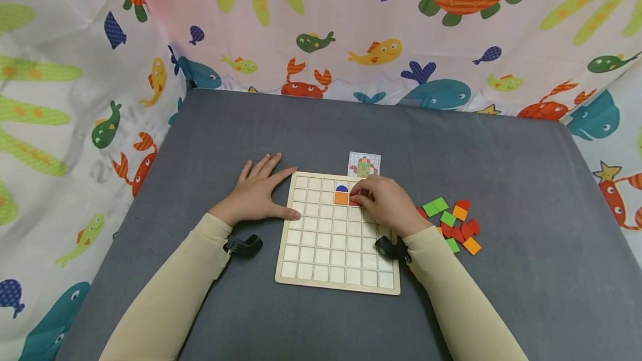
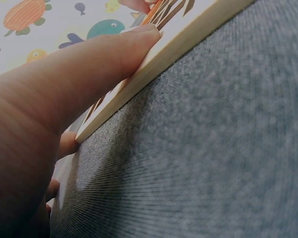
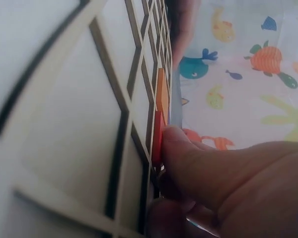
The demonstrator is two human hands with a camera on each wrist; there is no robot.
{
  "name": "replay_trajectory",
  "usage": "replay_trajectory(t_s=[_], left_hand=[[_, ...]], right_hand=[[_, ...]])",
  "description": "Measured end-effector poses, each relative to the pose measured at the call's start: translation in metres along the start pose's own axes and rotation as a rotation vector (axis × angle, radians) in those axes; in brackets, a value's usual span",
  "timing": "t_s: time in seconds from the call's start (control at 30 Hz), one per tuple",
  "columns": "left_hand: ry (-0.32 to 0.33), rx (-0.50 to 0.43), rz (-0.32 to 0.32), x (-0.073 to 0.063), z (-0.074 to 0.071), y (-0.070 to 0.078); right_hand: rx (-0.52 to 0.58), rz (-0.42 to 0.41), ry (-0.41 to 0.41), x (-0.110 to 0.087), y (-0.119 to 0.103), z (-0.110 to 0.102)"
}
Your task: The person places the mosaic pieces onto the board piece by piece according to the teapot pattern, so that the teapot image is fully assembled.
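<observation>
Red piece (image 3: 157, 139): located at a second-row cell of the wooden board (image 1: 325, 240), immediately right of the orange square (image 1: 341, 198). Its full outline is covered by fingers, and whether it sits flush in the cell cannot be told.

Right hand (image 1: 383, 203): grip drawn in to a pinch, thumb against the red piece, fingers curled. The fine hold probably suits a thin piece that must line up with a narrow recess.

Orange square lies in its own cell; the blue half-round (image 1: 342, 188) occupies the cell directly above. The raised grid lines presumably stop pieces from sliding.

Left hand (image 1: 257, 194): grip spread wide, nothing grasped. Thumb rests over the board's left edge, a fingertip touches its upper-left corner; likely a brace against shifting while the other hand presses.

Just beyond the board's far edge, a small card (image 1: 364, 164) shows a coloured pattern on a printed grid. It faces up, probably for easy consulting.

To the right of the board, loose pieces (image 1: 460, 212) in red, green and orange lie scattered, some touching. Position judged handy for the right hand, whose sleeve (image 1: 466, 294) partly hides them.

All of it rests on a grey cloth-covered surface (image 1: 241, 316); sea-creature fabric (image 1: 311, 66) stands behind.
</observation>
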State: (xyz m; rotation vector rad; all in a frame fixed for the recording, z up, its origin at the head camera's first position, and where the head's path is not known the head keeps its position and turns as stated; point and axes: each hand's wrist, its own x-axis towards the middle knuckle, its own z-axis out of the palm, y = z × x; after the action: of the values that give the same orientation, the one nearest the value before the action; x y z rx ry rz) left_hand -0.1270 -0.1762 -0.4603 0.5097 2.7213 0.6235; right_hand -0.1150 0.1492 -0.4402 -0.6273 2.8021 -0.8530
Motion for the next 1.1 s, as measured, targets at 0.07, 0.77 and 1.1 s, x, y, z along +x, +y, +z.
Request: replay_trajectory(t_s=[0.07, 0.77, 1.1], left_hand=[[0.0, 0.003, -0.001, 0.0, 0.0, 0.0], [0.008, -0.004, 0.001, -0.002, -0.001, 0.0], [0.001, -0.001, 0.006, -0.001, -0.002, -0.002]], right_hand=[[-0.001, 0.001, 0.001, 0.0, 0.0, 0.0], [0.056, 0.134, -0.151, -0.025, 0.021, -0.051], [-0.016, 0.194, -0.159, -0.048, 0.043, -0.064]])
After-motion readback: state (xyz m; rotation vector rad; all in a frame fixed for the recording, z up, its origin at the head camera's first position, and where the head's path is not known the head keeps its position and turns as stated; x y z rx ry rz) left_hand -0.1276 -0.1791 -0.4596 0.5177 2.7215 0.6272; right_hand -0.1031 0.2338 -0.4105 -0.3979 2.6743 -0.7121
